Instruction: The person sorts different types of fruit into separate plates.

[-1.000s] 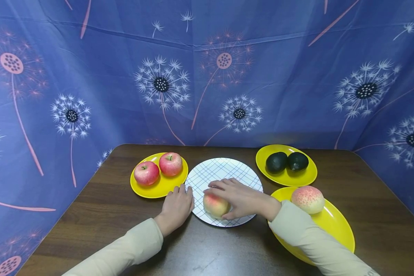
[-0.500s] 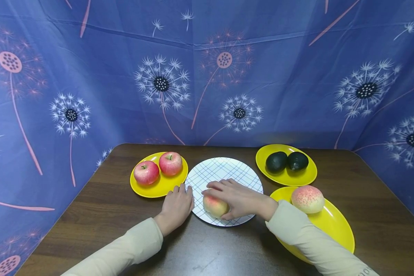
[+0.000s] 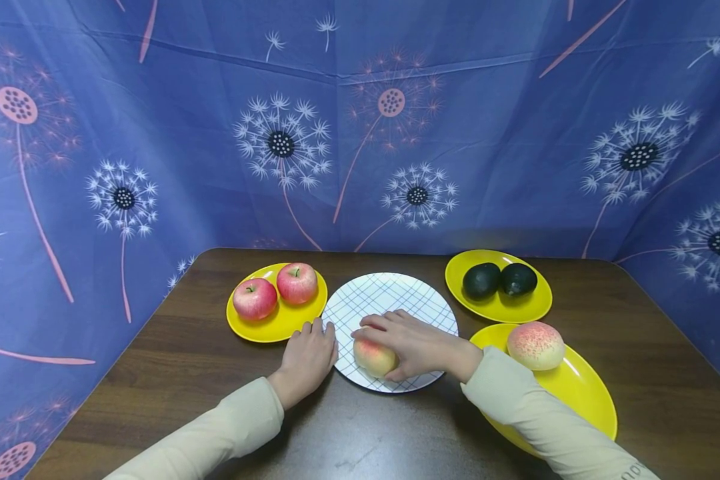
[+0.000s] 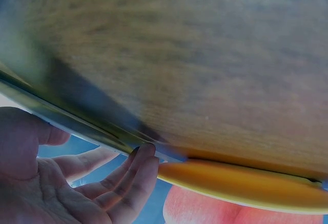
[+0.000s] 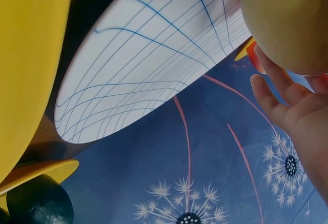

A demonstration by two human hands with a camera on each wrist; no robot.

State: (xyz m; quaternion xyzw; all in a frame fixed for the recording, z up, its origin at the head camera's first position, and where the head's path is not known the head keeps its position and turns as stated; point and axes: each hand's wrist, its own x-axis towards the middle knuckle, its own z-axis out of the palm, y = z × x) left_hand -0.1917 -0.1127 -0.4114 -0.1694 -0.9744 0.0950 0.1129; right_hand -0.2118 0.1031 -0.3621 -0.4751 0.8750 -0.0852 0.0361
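Note:
A white plate with a blue check pattern (image 3: 396,293) lies mid-table with a peach (image 3: 372,359) at its near side. My right hand (image 3: 420,347) holds that peach from above and from the right, thumb on the near side and fingers over the far side. In the right wrist view the peach (image 5: 287,24) shows beside the fingers, partly out of frame. At the plate's left rim, my left hand (image 3: 309,360) grips the edge with bent fingers. The left wrist view shows thumb and fingertips along that rim, near a yellow plate's edge (image 4: 246,183).
Two apples (image 3: 255,299) sit on a yellow plate (image 3: 264,334) at left. Two dark avocados (image 3: 481,282) lie on a yellow plate (image 3: 498,259) at back right. Under my right forearm, another yellow plate (image 3: 588,400) carries a second peach (image 3: 536,346). A patterned blue cloth (image 3: 360,167) hangs behind the table.
My right hand and sleeve have shifted very slightly left, with the fingers a little closer around the peach. My left hand and the fruit stay in place.

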